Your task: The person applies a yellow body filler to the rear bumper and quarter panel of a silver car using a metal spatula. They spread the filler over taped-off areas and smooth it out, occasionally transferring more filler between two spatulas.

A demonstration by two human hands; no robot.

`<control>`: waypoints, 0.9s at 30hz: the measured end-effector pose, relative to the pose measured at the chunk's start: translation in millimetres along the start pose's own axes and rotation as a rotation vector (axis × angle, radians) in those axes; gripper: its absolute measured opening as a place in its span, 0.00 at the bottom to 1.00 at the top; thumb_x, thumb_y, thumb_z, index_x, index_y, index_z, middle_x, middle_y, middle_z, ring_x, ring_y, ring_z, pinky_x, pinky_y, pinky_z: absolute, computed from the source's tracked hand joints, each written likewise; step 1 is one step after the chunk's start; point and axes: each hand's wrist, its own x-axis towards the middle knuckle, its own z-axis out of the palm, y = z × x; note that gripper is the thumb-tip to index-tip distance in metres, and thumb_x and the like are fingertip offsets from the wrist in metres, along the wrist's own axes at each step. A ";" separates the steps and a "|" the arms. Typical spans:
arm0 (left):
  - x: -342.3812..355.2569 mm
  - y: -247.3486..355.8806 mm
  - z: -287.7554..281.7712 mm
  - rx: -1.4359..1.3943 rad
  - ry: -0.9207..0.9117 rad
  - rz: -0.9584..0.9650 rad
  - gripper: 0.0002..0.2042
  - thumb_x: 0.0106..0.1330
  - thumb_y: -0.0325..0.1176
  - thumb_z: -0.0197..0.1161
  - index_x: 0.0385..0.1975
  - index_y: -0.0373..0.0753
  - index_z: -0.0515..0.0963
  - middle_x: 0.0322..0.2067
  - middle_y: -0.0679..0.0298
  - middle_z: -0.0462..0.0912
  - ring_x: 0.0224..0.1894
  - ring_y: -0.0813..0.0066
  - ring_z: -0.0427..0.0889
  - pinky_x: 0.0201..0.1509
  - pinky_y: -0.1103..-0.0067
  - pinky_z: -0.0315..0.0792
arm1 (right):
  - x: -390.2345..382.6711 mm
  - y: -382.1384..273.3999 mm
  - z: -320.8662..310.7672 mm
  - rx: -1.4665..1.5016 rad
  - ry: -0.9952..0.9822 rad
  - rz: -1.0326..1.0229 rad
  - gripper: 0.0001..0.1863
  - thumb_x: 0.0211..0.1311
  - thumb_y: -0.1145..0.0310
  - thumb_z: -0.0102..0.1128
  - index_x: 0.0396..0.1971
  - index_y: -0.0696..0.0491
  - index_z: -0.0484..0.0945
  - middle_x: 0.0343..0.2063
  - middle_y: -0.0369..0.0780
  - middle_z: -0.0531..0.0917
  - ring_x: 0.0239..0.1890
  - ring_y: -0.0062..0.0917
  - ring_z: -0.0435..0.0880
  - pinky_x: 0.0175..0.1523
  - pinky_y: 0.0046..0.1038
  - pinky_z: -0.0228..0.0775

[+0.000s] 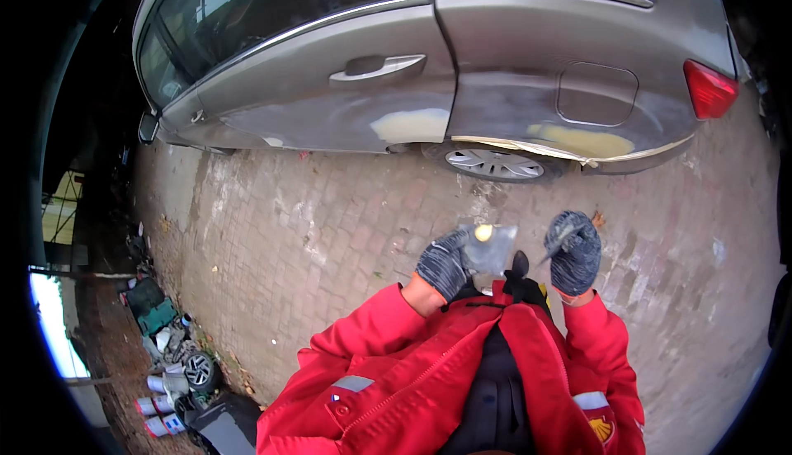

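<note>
My left hand [444, 265], in a grey knit glove, grips a flat grey mixing plate [493, 253] by its left side. A dab of yellow putty [483, 232] sits near the plate's top edge. To the right, apart from it, my gloved right hand [576, 257] is closed round a thin, grey blade-like tool, seen nearly edge-on, perhaps a putty spreader [557, 246]. Beyond both hands stands a grey-brown car [511, 59]. Pale yellow putty patches show low on its rear door [412, 126] and above the rear wheel [582, 139].
Masking strip [528, 146] edges the wheel arch above the rear wheel [495, 163]. Brick paving [330, 224] lies between me and the car. At the far left lie a loose wheel [200, 370], several paint tins [165, 424] and a green case [157, 316].
</note>
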 end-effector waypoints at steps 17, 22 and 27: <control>-76.3 59.6 -53.5 0.367 -0.089 0.333 0.11 0.74 0.31 0.48 0.48 0.36 0.75 0.44 0.61 0.81 0.45 0.71 0.81 0.50 0.76 0.77 | -33.9 74.8 86.7 -0.526 -0.272 0.203 0.10 0.56 0.68 0.60 0.35 0.57 0.76 0.29 0.34 0.78 0.32 0.18 0.76 0.40 0.22 0.69; -79.5 80.8 -68.4 0.338 0.002 0.364 0.10 0.71 0.30 0.52 0.46 0.36 0.76 0.42 0.62 0.82 0.43 0.72 0.82 0.48 0.76 0.77 | -50.6 105.7 50.6 -0.104 -0.060 0.235 0.11 0.55 0.73 0.52 0.39 0.58 0.76 0.33 0.36 0.80 0.37 0.21 0.78 0.46 0.24 0.71; -77.8 76.7 -81.1 0.226 0.066 0.255 0.10 0.71 0.30 0.52 0.46 0.36 0.76 0.40 0.63 0.82 0.41 0.74 0.82 0.46 0.77 0.77 | -58.9 145.0 34.4 -0.015 0.260 0.214 0.11 0.51 0.73 0.56 0.37 0.53 0.75 0.30 0.39 0.80 0.33 0.30 0.80 0.41 0.31 0.75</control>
